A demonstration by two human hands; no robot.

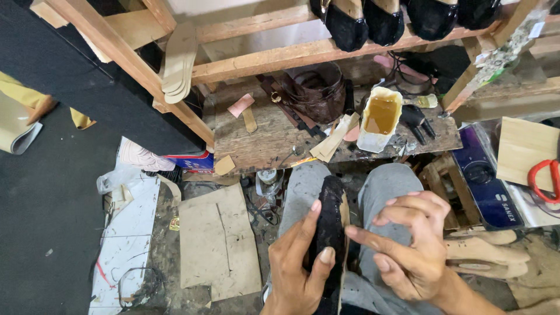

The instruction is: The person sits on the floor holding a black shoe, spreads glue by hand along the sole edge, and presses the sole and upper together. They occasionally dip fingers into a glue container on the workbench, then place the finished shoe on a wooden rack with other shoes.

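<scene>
My left hand grips a black shoe upper held upright over my lap, thumb and fingers wrapped around its lower part. A thin tan insole strip runs along the shoe's right edge. My right hand is beside it, its index finger and thumb touching that right edge, the other fingers curled. My knees in grey trousers are underneath.
A low wooden workbench ahead carries a cut container of amber glue, a brush, leather scraps and a dark bowl. Black shoes sit on the wooden rack above. Cardboard sheets lie on the floor left; red scissors lie at right.
</scene>
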